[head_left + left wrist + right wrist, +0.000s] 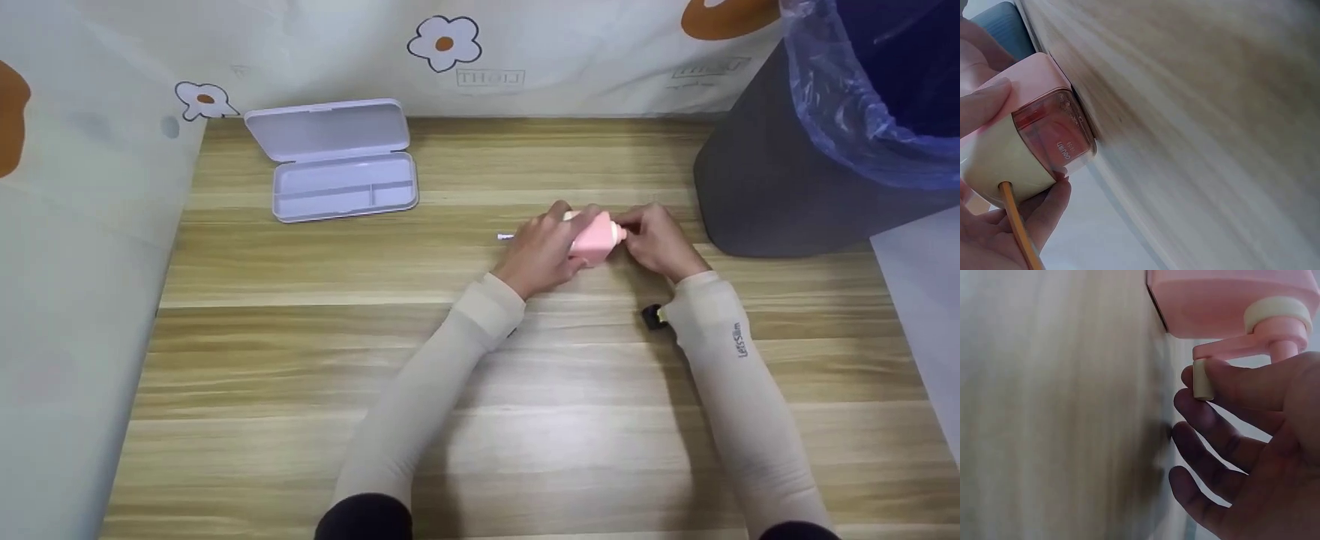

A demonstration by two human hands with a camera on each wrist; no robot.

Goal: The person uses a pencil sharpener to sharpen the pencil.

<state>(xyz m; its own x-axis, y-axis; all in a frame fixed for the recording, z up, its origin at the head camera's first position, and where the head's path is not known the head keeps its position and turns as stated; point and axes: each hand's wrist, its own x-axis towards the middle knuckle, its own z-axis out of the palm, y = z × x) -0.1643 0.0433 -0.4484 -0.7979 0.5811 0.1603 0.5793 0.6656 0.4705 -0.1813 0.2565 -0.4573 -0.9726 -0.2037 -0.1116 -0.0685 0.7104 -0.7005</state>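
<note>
A pink and cream crank pencil sharpener (598, 238) is held on its side in my left hand (536, 251), the thumb on one side and fingers on the other. From the hole in its cream front comes an orange pencil (1019, 230), running along the palm. In the left wrist view, reddish contents show through the clear shavings window (1054, 132). My right hand (660, 240) is at the sharpener's back end. Its thumb and index finger pinch the cream knob (1203, 379) of the pink crank arm (1230, 347), while the other fingers are loosely bent.
A pale lilac pencil case (345, 187) lies with its lid up at the back left of the wood-grain table (555, 420). At the right stands a dark grey bin (772, 180) with a clear liner. A flower-patterned sheet (570, 60) hangs along the back.
</note>
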